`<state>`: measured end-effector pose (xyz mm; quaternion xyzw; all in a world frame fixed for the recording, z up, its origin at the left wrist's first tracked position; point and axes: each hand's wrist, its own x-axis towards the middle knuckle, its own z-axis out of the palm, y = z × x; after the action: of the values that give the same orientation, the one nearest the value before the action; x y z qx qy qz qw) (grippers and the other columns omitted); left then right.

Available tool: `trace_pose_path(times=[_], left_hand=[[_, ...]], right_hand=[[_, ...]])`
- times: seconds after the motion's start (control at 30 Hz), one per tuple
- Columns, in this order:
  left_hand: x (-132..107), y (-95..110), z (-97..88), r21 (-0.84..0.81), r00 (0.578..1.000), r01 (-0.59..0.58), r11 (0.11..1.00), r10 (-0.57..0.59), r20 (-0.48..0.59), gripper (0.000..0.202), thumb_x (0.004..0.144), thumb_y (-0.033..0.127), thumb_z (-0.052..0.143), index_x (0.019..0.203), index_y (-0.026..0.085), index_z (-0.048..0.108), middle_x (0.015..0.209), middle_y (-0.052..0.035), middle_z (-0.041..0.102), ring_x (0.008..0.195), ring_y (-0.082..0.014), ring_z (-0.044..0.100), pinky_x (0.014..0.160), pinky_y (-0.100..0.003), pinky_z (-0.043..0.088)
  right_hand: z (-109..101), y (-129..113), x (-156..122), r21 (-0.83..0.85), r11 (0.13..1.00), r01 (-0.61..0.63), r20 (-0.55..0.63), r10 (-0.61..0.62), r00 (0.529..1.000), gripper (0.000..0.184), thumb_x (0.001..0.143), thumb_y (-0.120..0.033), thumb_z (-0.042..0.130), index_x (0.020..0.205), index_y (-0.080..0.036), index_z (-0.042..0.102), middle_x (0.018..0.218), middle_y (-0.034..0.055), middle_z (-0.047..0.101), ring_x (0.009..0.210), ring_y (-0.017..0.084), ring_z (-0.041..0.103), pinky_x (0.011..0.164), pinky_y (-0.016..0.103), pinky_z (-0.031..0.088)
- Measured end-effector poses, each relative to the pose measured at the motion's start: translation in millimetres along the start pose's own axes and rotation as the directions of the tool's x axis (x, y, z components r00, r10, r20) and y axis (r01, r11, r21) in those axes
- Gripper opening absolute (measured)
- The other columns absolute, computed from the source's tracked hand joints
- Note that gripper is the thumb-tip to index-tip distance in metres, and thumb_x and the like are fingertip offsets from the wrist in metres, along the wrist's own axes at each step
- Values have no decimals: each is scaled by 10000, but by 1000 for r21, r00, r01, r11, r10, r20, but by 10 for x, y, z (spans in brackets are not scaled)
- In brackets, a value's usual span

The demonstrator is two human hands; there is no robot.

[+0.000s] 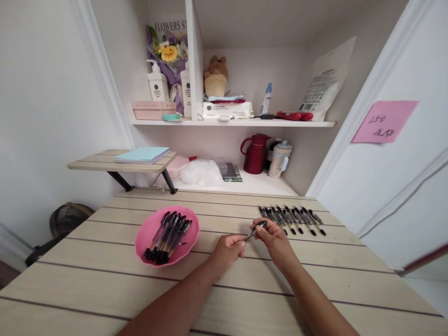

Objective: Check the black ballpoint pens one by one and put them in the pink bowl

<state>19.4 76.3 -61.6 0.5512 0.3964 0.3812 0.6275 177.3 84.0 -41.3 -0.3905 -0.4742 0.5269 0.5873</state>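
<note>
Over the middle of the table, a pen [250, 233] with a clear-looking barrel and a black end is held between both my hands. My left hand [227, 254] pinches its lower left end. The fingers of my right hand [275, 241] close around its black upper end. To the left, a pink scalloped bowl [142, 238] holds a bundle of black pens [168, 237]. Just beyond my right hand, several black pens and pen parts [292, 218] lie slanted in a row. Their small details are hard to make out.
A small raised wooden shelf [91, 161] bearing light-blue paper [142, 154] stands at the back left. Behind the table are a plastic bag [202, 173], a red jug [256, 154] and a pale bottle [279, 160]. A pink note [385, 121] hangs at right.
</note>
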Motion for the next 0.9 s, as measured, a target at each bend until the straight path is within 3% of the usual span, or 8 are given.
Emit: trace_pose_path(times=[0.4,0.57,0.73,0.9], left_hand=[[-8,22,27,-28,1000,1,1000,-2,-16,331,722,340,517,937,105,606,481,62,454,356,-19,218,396,-194,119],[-26,62,29,-153,998,-5,988,-5,-67,286,704,362,512,878,137,545,521,66,471,333,-13,245,371,-179,120],[-4,54,-18,-277,995,-24,961,-4,-102,254,699,308,479,898,154,511,556,63,483,332,-24,321,354,-167,175],[34,13,-49,-351,991,-93,932,51,-126,234,672,271,501,871,150,516,599,43,516,402,-52,431,398,-178,298]], right_hand=[[37,80,8,29,1000,-12,-30,13,999,305,658,-384,664,883,-191,593,721,16,615,571,109,486,559,246,388],[94,155,-17,8,1000,-19,77,18,997,346,647,-389,675,919,-195,589,685,-1,609,613,118,513,581,240,388],[97,204,-51,-220,975,-35,198,79,977,299,675,-433,622,827,-175,614,573,-26,569,477,93,436,493,232,342],[109,172,-79,-483,864,142,268,-9,963,217,714,-398,557,672,-201,639,614,4,616,591,153,529,586,263,398]])
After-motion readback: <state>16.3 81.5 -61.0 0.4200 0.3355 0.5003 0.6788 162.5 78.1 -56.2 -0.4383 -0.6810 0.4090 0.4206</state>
